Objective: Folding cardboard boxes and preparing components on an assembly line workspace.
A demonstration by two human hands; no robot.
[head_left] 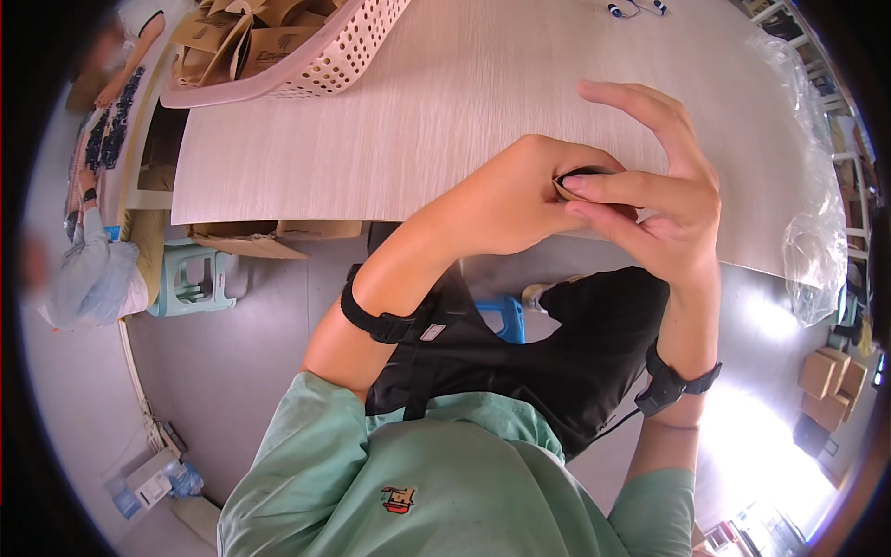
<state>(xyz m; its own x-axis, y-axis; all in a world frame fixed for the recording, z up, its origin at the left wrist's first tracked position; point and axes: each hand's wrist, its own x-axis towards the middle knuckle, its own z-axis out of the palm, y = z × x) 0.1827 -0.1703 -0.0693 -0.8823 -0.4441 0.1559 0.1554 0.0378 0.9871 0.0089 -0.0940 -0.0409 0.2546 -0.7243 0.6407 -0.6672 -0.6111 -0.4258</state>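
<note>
Above the table's front edge, my left hand [515, 200] is closed round a small brown card piece [560, 188] that has a dark opening. Most of that piece is hidden inside the hand, so its full shape cannot be made out. From the right, my right hand [673, 200] meets it. One finger lies at the dark opening and another digit is just below, pinching at the edge, while a further finger stretches up and away. Black straps circle both of my forearms.
A pink perforated basket [320, 74] of folded brown card boxes [269, 51] stands on the pale table [371, 148] at far left. Blue earphones [636, 9] lie at the far edge, clear plastic wrap [812, 213] at right. Stools [193, 278] and other people are at left.
</note>
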